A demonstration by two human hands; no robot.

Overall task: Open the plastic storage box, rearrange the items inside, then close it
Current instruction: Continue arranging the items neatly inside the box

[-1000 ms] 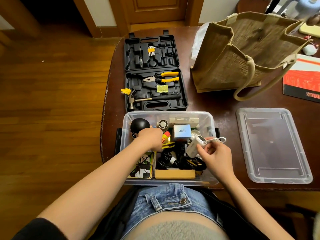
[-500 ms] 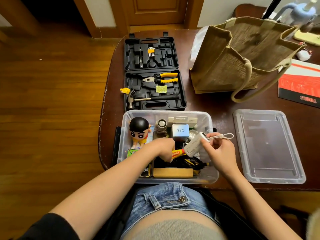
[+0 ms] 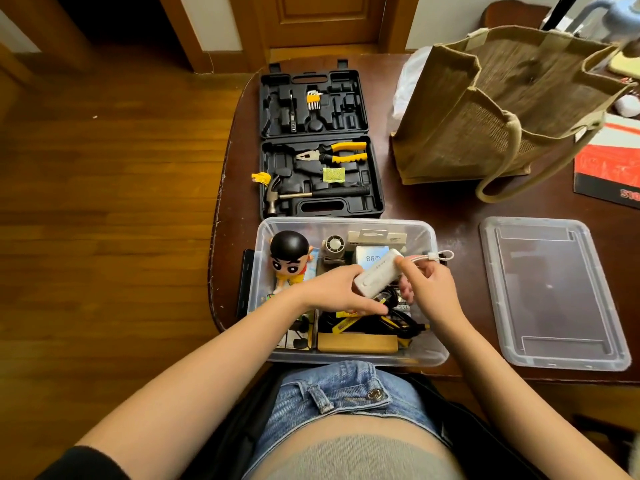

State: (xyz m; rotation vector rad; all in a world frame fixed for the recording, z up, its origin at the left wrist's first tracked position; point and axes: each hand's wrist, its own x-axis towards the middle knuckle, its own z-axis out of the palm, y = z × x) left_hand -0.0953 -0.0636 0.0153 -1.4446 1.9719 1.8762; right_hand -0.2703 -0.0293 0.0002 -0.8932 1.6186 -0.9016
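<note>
I am looking down at the clear plastic storage box sitting open at the near edge of the dark wooden table, its clear flat lid lying well apart to the right. My right hand is pinching the small white rectangular gadget with thumb and curled fingers at its upper end, holding it above the box's middle, its white cord loop trailing toward the right wall. My left hand is reaching in beside it with fingers fairly straight, fingertips touching the gadget's lower end and passing over the tangle of black cables; whether it is actually gripping anything underneath, I cannot tell.

The gadget is looking rigid, smooth and light, so I am judging a pinch across its short sides safest, since the glossy shell could slip and the cord could snag on the cables. The black-haired cartoon figurine standing in the box's far left corner is looking top-heavy and best taken by the body. The wooden block along the near wall is looking solid and stiff. Rearranging is under way; closing is not yet started.
</note>
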